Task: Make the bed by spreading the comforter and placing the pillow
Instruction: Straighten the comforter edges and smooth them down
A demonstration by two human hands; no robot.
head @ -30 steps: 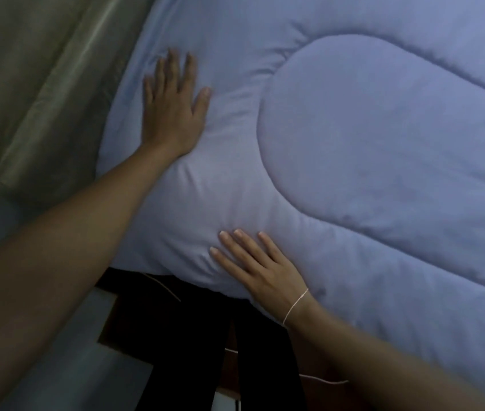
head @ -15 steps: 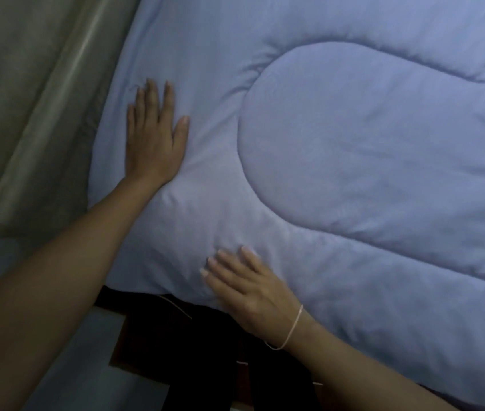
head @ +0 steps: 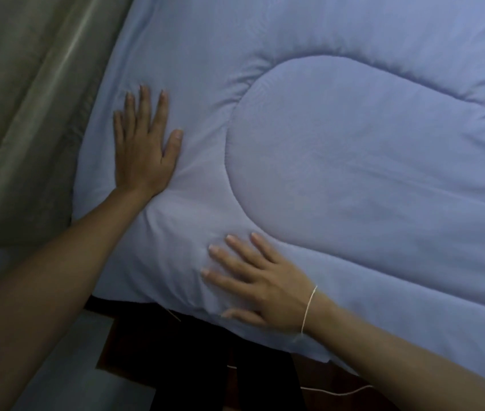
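Observation:
A pale blue quilted comforter (head: 354, 161) lies spread over the bed and fills most of the view, with a rounded stitched panel in its middle. My left hand (head: 143, 146) rests flat on it, fingers apart, near the corner by the left edge. My right hand (head: 259, 283) lies flat with fingers spread on the near edge of the comforter; a thin thread bracelet circles its wrist. No pillow is in view.
An olive-green curtain (head: 27, 99) hangs along the left side of the bed. Below the comforter's near edge are my dark trouser legs (head: 193, 363), a strip of brown floor and a pale surface (head: 66, 372) at the lower left.
Both hands have slid a little over the comforter and stay flat on it. The right hand's fingers are spread wider. The view has shifted slightly.

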